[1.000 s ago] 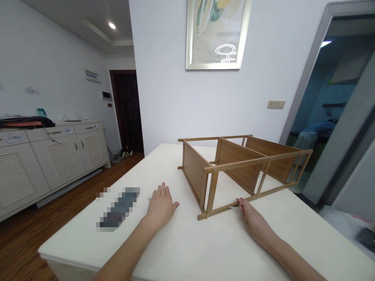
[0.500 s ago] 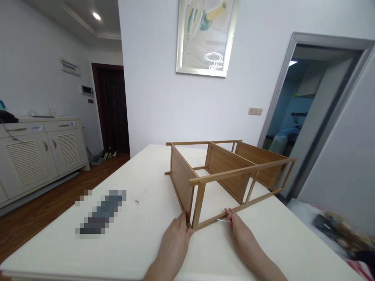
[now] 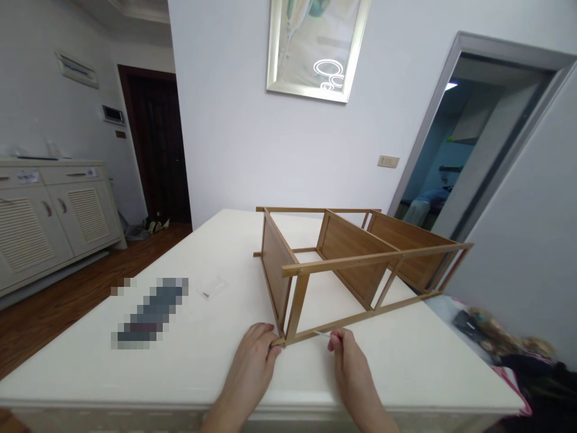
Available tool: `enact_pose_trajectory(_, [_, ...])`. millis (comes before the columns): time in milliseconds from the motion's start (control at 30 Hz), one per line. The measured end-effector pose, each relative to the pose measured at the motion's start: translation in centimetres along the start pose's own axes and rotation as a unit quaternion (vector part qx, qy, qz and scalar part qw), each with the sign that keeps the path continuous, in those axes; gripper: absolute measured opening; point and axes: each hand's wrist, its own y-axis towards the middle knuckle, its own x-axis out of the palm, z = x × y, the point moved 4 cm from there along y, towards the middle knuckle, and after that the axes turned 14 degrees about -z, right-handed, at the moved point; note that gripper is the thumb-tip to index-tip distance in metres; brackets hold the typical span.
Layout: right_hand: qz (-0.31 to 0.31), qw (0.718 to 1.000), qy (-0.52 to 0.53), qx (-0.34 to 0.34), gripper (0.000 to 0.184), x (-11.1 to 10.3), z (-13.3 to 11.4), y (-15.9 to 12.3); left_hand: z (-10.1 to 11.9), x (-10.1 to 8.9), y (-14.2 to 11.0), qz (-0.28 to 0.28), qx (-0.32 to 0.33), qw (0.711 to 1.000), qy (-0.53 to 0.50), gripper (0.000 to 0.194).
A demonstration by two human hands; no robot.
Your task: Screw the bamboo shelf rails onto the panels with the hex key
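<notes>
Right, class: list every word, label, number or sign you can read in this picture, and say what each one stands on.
No text can be read anywhere.
Small labels on the white cabinet drawers: too blurred to read.
Framed picture on the wall: only a painted image and a light reflection, no words.
Pixelated object on the table: nothing readable.
Wooden shelf frame, touched by the left hand and right hand: no markings visible.

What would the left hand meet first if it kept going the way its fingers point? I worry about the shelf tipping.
The left hand already touches the bamboo shelf at its near corner post, it seems.
</notes>
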Motion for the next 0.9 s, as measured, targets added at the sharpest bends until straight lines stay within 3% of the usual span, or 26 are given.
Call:
enact_pose_trajectory(167, [-0.044, 0.991, 0.126, -0.015, 0.032, 2.2, -3.4, -0.2, 0.0, -0.1, 0.2, 0.004, 0.010, 0.999, -0.040, 0.020])
enact_pose_trajectory(333, [-0.088, 0.950, 0.295, 0.055, 0.035, 2.3, -2.8, 0.3, -0.8, -0.3, 0.4, 0.014, -0.027, 0.997, -0.069, 0.022])
enact_pose_trajectory(533, [-0.096, 0.920, 0.377, 0.044, 0.035, 2.8, -3.3, 0.5, -2.1, -1.1, 0.8, 0.029, -0.063, 0.974, -0.216, 0.015])
enact_pose_trajectory(600, [-0.113, 0.912, 0.391, 0.045, 0.034, 3.6, -3.7, 0.5, -2.5, -1.0, 0.9, 0.034, -0.067, 0.944, -0.322, 0.014])
enact_pose_trajectory(733, [-0.124, 0.907, 0.399, 0.045, 0.024, 4.7, -4.5, 0.4, -2.6, -0.8, 1.2, 0.047, -0.054, 0.841, -0.537, 0.022])
enact_pose_trajectory(900, [-0.087, 0.944, 0.318, -0.004, 0.014, 4.0, -5.2, 0.4, -2.3, -1.0, 1.1, 0.071, -0.087, 0.732, -0.672, 0.015])
